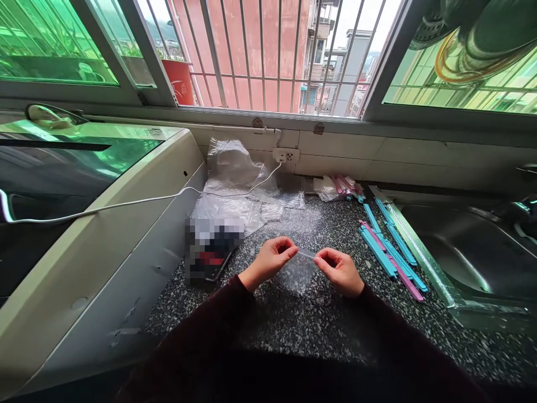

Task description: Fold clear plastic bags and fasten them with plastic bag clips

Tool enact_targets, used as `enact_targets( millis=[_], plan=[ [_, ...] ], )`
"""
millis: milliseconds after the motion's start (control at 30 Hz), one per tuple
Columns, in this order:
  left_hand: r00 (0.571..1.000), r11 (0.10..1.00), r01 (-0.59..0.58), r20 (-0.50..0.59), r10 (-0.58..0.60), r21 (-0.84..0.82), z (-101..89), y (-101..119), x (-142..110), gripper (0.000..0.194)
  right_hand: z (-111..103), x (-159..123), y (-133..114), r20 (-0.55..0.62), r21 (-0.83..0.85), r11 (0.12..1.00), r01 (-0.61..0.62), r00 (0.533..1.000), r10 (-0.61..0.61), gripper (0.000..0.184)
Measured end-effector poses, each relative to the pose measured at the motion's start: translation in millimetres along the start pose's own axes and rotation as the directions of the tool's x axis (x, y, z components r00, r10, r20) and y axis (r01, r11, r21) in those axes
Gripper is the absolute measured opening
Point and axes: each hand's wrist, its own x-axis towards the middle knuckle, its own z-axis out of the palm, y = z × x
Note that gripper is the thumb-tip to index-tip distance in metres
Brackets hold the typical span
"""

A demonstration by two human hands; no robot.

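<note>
Between my hands hangs a small clear plastic bag (297,273), its top edge stretched level over the speckled countertop (302,327). My left hand (274,260) pinches the left end of that edge between thumb and fingers. At the right end, my right hand (340,270) pinches it the same way. Beyond my right hand lie several flat blue strips (377,252) and a pink strip (398,268), side by side at a slant. A pile of clear plastic bags (230,173) spreads at the back left of the counter.
A washing machine (155,212) stands on the left, a white cable (184,192) running over it to a wall socket (286,156). A phone (218,268), partly blurred out, lies left of my hands. Pink-edged bags (335,186) sit by the wall. A steel sink (453,246) is at right.
</note>
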Motion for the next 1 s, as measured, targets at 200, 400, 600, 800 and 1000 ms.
enact_targets(
  millis=[200, 400, 600, 800, 1000],
  plan=[
    [0.985, 0.995, 0.086, 0.156, -0.077, -0.047, -0.2, -4.1, 0.4, 0.033, -0.4, -0.5, -4.1, 0.03, -0.033, 0.998, 0.048, 0.998, -0.047, 0.024],
    [0.983, 0.999, 0.022, 0.184, -0.013, -0.05, 0.6, -4.7, -1.0, 0.032, 0.2, -1.3, -4.5, 0.038, -0.036, 0.998, 0.05, 0.998, -0.049, 0.021],
    [0.987, 0.999, 0.004, 0.161, 0.004, -0.045, 0.9, -3.3, -1.6, 0.03, 1.4, -1.8, -3.3, 0.023, -0.013, 0.999, 0.043, 0.999, -0.043, 0.021],
    [0.977, 0.997, 0.072, 0.204, -0.064, -0.033, 1.4, -0.9, -1.6, 0.031, 2.1, -2.0, -2.6, 0.031, -0.027, 0.997, 0.066, 0.997, -0.065, 0.02],
    [0.974, 0.996, 0.079, 0.215, -0.07, -0.033, 1.1, 0.3, -1.1, 0.03, 2.1, -2.1, -1.9, 0.034, -0.04, 0.996, 0.08, 0.996, -0.079, 0.02]
  ],
)
